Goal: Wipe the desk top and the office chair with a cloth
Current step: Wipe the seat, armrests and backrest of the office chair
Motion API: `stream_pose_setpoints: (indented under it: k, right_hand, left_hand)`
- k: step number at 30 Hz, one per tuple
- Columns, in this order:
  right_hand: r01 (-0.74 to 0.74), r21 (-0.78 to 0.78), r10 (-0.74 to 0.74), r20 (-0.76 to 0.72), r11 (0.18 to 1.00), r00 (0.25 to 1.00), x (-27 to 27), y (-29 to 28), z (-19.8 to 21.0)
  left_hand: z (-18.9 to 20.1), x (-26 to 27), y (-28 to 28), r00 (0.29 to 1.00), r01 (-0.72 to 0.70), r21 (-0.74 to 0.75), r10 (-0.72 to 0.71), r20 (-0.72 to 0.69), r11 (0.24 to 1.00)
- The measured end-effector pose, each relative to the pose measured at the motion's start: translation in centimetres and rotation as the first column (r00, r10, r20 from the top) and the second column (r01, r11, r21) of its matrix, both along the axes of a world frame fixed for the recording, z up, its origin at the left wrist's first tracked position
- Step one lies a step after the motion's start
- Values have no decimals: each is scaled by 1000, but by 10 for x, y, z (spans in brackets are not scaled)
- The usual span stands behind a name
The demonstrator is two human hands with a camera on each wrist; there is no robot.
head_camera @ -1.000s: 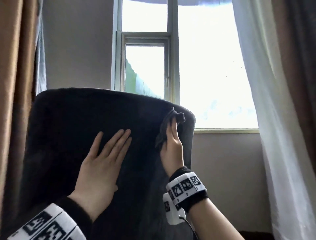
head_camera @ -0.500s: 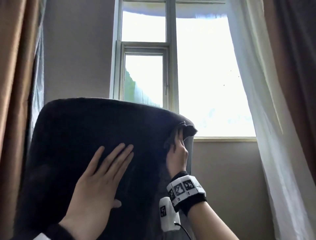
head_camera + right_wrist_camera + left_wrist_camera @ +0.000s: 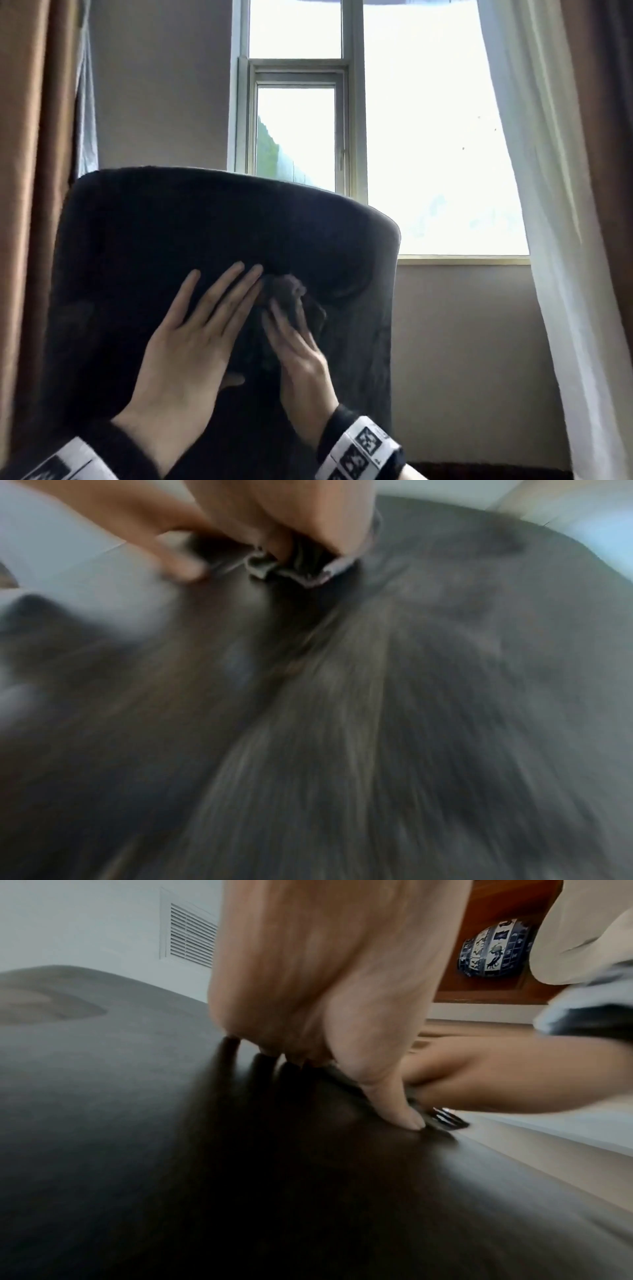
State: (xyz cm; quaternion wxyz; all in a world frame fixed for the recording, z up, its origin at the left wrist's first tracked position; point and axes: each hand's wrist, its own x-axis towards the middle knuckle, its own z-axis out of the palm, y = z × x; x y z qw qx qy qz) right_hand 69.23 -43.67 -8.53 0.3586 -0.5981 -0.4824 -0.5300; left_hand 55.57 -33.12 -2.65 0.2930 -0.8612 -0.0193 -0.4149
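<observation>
**Both hands on the chair back, cloth under the right**

The left hand lies flat against the dark upholstered back of the office chair, fingers straight and slightly spread, pointing up and toward the right hand. It holds nothing; the palm and fingertips press the fabric, and the left wrist view shows the thumb digging lightly into the padding.

The right hand sits just beside the left, its fingertips close to the left hand's. Under and ahead of its fingers is the cloth, a dark grey bunched rag pressed against the chair back. In the right wrist view the cloth is gathered in folds between the curled fingers and the thumb, so the right hand grips it while pushing it onto the upholstery. That view is heavily smeared, and the head view also blurs the right hand.

Both wrists wear bands printed with black-and-white square markers.

Beyond the hands, above the chair's top edge, a window glows very bright. A white sheer curtain hangs on the right hand's side, and a brown drape on the left hand's side. In the left wrist view, past the right forearm, a blue-and-white patterned jar stands in a wooden shelf.
</observation>
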Motion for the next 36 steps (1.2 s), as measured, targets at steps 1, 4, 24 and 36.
stream_pose_setpoints:
  k: [1, 4, 24, 36]
  right_hand:
    - [-2, -119, 8, 45, 993, 999, -6, 2, -15]
    - [43, -262, -14, 110, 964, 994, 1, -15, 3]
    - [361, -393, -259, 289, 846, 921, -22, -12, 7]
    - [451, -310, -324, 384, 837, 865, -17, -57, 60]
  left_hand:
    - [1, -5, 1, 999, -42, -4, 42, 1, 999]
    - [-4, -6, 18, 997, 52, -73, -47, 69, 996]
    - [-31, -44, 104, 989, 8, -191, 20, 144, 981]
    - [-30, -58, 144, 993, -57, -347, 90, 80, 936]
